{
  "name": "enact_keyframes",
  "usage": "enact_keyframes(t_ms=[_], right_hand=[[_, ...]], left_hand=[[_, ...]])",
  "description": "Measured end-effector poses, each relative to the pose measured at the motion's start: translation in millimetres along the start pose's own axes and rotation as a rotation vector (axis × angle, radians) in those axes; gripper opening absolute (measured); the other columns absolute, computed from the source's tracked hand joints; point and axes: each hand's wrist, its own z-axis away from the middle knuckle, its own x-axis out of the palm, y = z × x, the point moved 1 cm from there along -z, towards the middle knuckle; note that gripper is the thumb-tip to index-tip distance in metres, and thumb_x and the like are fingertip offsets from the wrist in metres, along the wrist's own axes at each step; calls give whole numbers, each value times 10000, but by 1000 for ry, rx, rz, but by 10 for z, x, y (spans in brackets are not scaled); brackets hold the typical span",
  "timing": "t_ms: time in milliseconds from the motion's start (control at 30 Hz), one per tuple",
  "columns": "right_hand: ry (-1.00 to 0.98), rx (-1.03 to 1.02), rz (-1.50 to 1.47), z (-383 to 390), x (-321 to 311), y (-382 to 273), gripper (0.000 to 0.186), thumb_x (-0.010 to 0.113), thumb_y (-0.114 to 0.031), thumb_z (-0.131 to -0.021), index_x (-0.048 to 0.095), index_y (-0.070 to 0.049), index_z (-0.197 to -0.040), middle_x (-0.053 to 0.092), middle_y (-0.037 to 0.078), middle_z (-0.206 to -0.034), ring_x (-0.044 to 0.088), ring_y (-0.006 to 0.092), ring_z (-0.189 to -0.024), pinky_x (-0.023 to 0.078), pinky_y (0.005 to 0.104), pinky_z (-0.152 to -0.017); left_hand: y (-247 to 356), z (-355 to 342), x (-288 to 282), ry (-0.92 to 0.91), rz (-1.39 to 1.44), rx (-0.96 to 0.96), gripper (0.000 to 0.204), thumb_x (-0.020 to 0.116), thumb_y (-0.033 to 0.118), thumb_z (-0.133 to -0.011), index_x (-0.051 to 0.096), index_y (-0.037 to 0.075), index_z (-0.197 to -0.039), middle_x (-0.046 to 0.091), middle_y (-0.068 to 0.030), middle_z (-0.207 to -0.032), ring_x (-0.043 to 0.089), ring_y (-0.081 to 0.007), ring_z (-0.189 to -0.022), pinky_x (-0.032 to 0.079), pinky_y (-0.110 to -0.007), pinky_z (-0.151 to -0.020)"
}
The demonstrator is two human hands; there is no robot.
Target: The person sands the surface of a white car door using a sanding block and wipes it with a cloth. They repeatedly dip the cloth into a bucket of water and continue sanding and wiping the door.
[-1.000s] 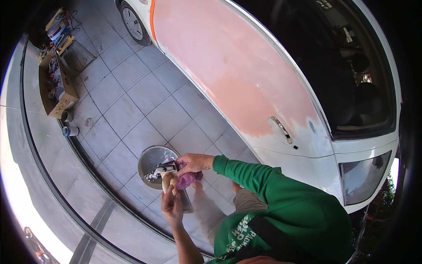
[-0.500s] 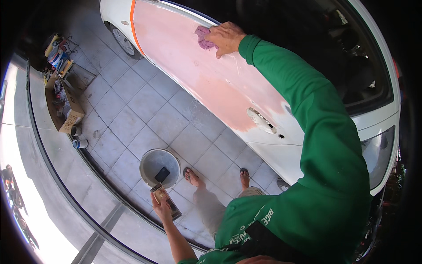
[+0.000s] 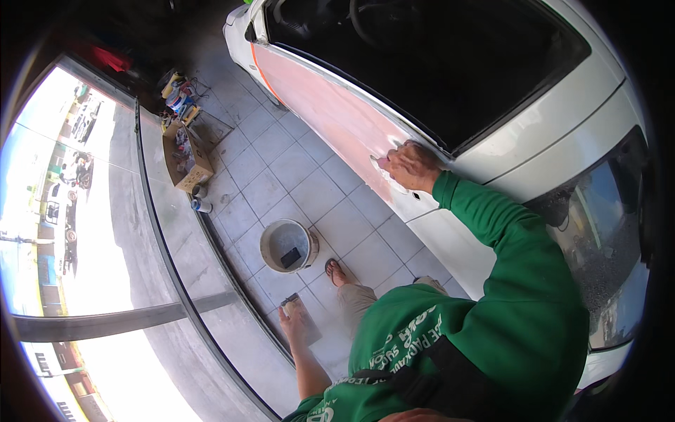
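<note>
My right hand is closed and pressed against the car door, beside the door handle. It holds a purple cloth, now mostly hidden under the fingers. The door panel is matte pink and lighter patches, with bare white around the handle and an orange strip at its front edge. Low on the left, my left hand grips a long flat sanding board, somewhat blurred, held above the floor tiles. A round bucket stands just beyond it, with a dark rectangular object inside.
An open cardboard box of mixed items sits by the glass panels on the left, with a can beside it. Tools and containers are piled farther back. The metal frame runs along the left; the white car fills the right.
My right hand has moved with the cloth rearward along the door, from its upper front part to beside the handle. My left hand still holds the board. The view has shifted.
</note>
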Motion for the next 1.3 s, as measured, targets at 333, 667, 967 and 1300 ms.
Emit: enact_keyframes(t_ms=[333,667,967,1300], right_hand=[[453,432,-991,2152,267,-672,224,833,-294,-764,769,-133,-906,710,91,-958,728,280,-909,569,412,-812],[352,548,-1447,3172,242,-784,321,851,-308,-800,754,-90,-1015,711,97,-1062,707,300,-1016,554,409,-905],[-21,488,-1682,3448,347,-752,486,757,-563,-901,756,-76,-897,724,95,-786,732,255,-777,571,394,-770],[-218,412,-1908,2764,564,-965,530,692,-488,-972,760,23,-1095,753,69,-937,701,166,-835,544,319,-800]], left_hand=[[898,1804,1548,-322,-383,297,822,726,134,-973,266,66,-1651,666,-57,-857,586,-100,-593,490,-273,-499],[1418,2675,2756,-563,-162,114,595,697,90,-998,432,103,-1530,665,-105,-1027,652,-173,-656,552,-323,-565],[1338,2722,2936,-823,-93,137,506,619,162,-1046,442,36,-1504,644,-130,-1189,681,-239,-956,606,-403,-836],[1523,2685,3429,-848,-342,517,398,555,212,-1052,579,10,-1394,622,-153,-1323,651,-293,-1153,549,-381,-962]])
